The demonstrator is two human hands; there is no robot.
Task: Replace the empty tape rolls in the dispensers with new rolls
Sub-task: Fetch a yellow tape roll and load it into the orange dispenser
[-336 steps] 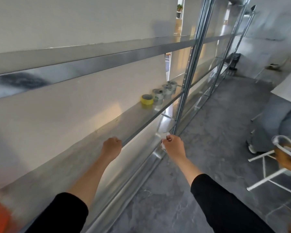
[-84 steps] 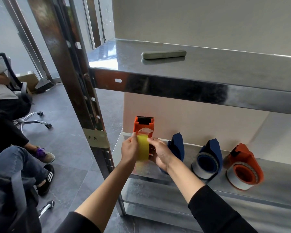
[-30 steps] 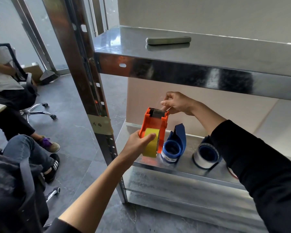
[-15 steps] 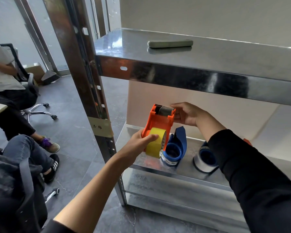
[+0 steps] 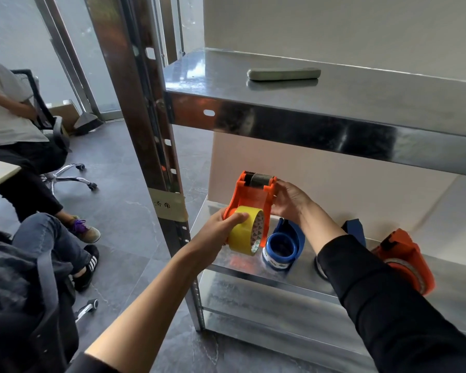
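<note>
The left hand (image 5: 221, 224) is gripping the yellow tape roll (image 5: 246, 230) sitting in the orange dispenser (image 5: 252, 196), which is being held upright just above the front edge of the lower shelf (image 5: 253, 270). The right hand (image 5: 288, 201) is clasping the dispenser's upper right side near its roller. A blue dispenser (image 5: 284, 244) is standing on the shelf just beside the yellow roll, with another orange dispenser (image 5: 404, 258) farther right.

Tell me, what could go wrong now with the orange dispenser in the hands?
The serrated blade lies close to the right hand, which could get cut. The orange dispenser is held above the lower shelf; if the left hand slips off the yellow roll, it may drop onto the blue dispenser.
</note>
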